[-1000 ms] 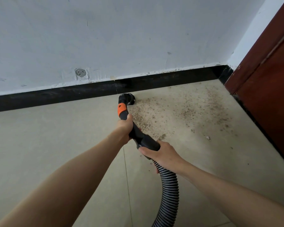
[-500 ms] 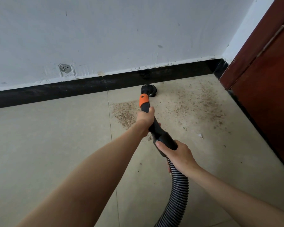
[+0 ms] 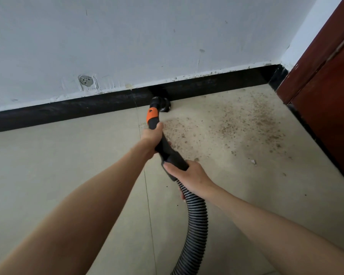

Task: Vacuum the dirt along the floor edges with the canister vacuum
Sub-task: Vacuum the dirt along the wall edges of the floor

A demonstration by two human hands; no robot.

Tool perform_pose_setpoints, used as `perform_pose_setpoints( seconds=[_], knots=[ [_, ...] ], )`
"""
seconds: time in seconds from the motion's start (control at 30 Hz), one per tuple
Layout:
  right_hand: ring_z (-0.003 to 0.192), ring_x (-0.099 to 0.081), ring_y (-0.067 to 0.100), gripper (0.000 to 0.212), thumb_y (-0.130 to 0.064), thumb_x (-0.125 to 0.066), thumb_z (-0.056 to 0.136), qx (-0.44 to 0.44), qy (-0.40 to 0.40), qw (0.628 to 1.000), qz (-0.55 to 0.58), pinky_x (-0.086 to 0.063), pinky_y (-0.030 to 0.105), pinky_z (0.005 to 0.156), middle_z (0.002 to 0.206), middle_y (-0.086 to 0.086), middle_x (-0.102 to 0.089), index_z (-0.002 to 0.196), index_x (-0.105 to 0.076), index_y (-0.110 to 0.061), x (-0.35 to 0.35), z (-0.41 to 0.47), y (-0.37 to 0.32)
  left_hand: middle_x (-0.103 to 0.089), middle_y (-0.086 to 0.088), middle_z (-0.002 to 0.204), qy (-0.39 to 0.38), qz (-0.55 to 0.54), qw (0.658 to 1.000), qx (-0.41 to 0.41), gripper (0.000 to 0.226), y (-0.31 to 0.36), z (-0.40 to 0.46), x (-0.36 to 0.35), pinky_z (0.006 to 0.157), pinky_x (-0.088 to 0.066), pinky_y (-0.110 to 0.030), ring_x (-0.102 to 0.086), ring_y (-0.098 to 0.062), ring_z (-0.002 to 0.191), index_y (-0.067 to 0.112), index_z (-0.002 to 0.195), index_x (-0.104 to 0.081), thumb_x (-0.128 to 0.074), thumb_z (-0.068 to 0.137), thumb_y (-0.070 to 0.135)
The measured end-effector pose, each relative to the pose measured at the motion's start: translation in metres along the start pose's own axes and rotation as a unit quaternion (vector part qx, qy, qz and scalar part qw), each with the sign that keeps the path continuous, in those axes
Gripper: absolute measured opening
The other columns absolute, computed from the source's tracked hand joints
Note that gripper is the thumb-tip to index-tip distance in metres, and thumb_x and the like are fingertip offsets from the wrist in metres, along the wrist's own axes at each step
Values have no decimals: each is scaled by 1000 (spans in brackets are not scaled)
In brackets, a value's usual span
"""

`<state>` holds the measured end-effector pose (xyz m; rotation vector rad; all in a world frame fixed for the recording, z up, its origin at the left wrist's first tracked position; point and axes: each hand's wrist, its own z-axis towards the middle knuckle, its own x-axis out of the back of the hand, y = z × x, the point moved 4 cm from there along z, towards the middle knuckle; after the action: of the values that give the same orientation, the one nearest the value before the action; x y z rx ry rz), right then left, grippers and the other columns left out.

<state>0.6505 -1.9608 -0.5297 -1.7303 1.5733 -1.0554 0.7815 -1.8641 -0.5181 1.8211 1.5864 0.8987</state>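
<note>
Holding the vacuum nozzle [image 3: 160, 105] at the floor's [image 3: 48, 175] wall edge, both hands wrap the wand [image 3: 163, 143]; much dirt [image 3: 246, 124] remains toward the corner.

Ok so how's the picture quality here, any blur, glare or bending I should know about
Head view: soft, even light with no glare; the wide lens bows the black baseboard and stretches both forearms near the bottom edge; the brush nozzle merges with the dark baseboard behind it, so its outline is hard to read; the dirt stays crisp.
</note>
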Motion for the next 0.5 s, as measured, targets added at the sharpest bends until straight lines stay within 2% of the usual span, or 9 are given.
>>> perform_pose_setpoints(
  seconds=[0.07,0.17,0.2,0.33,0.5],
  knots=[
    [40,-58,16,40,-51,-74,79,-6,-29,1000,10,-47,25,42,59,1,-59,75,-59,-14,-21,-1,-3,-52,-12,81,26,5,1000,7,35,-4,0,24,74,-56,-43,-62,-31,76,0,115,-43,-50,96,29],
    [38,-57,19,42,-51,-75,78,-3,-72,997,7,-46,24,40,53,-1,-58,78,-57,-13,-39,-6,-1,-52,-11,81,57,-6,998,21,29,-14,-4,51,48,-51,-32,-61,-25,60,4,109,-39,-47,97,29],
    [38,-57,19,43,-52,-75,77,-1,-84,996,2,-46,24,39,51,-2,-58,79,-57,-14,-41,-8,0,-52,-11,82,67,-7,997,26,29,-17,-6,57,45,-48,-30,-60,-24,57,5,108,-37,-47,97,30],
    [40,-58,16,46,-58,-73,74,11,-103,994,-34,-46,22,41,46,-8,-58,78,-56,-15,-39,-20,5,-51,-13,80,88,-29,995,46,36,-29,-14,66,48,-48,-32,-58,-25,54,6,107,-38,-44,97,40],
    [37,-57,16,46,-58,-73,74,15,-78,995,-61,-45,22,41,48,-7,-58,77,-54,-16,-25,-37,17,-52,-13,76,92,-40,993,55,40,-47,-29,55,48,-49,-31,-59,-25,51,6,110,-41,-41,97,45]
  ],
)
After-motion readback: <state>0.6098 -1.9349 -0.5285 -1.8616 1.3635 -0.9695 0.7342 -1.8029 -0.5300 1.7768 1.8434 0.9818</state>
